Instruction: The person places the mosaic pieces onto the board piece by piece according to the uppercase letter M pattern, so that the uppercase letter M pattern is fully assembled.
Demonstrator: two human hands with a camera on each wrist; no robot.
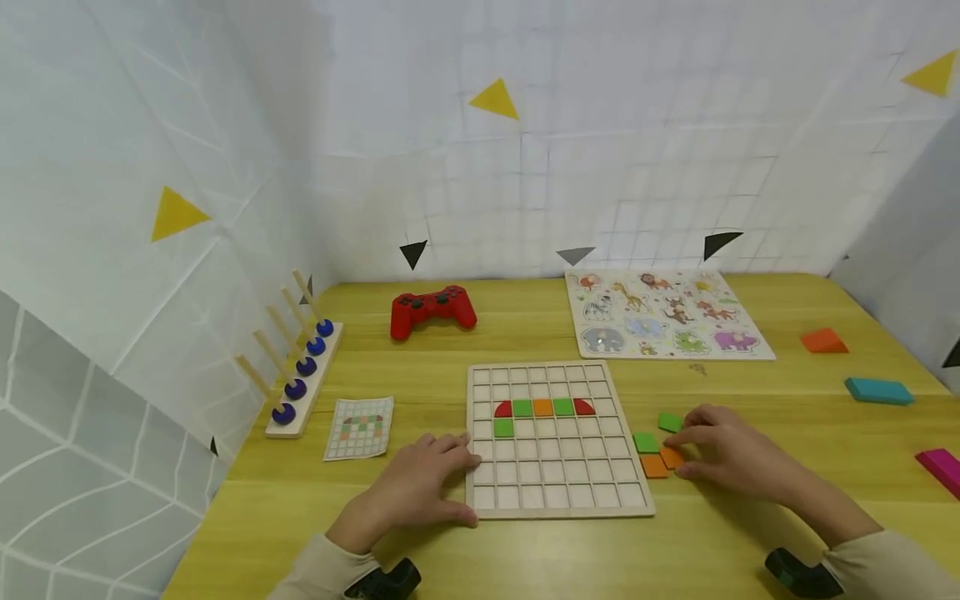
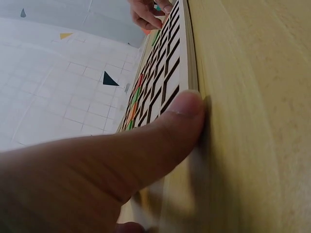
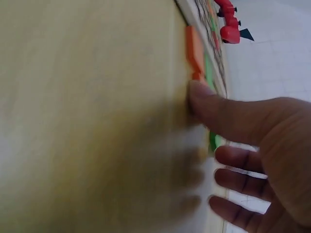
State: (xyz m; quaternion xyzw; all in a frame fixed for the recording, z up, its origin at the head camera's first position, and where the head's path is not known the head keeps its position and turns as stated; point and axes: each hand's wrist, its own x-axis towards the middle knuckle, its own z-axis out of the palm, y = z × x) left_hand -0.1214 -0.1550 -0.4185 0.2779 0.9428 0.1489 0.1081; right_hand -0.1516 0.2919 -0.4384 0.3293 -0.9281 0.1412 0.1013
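A wooden grid board (image 1: 551, 475) lies flat with a row of red quarter-round, green and orange tiles, and one green tile (image 1: 504, 427) under the row's left end. My left hand (image 1: 423, 483) rests at its left edge, the thumb touching near the lower-left corner; the left wrist view shows that thumb (image 2: 165, 136) against the rim. To the right of the board, my right hand (image 1: 723, 450) pinches an orange square tile (image 1: 672, 457) between thumb and index finger. Beside it lie another orange tile (image 1: 654, 466) and two green tiles, one of them (image 1: 646, 442) by the board.
A pattern card (image 1: 360, 428) lies left of the board, near a peg stand (image 1: 303, 408) with blue beads. Behind are a red game controller (image 1: 432, 312) and an animal puzzle board (image 1: 663, 317). Orange, blue (image 1: 878, 391) and magenta blocks lie at the right.
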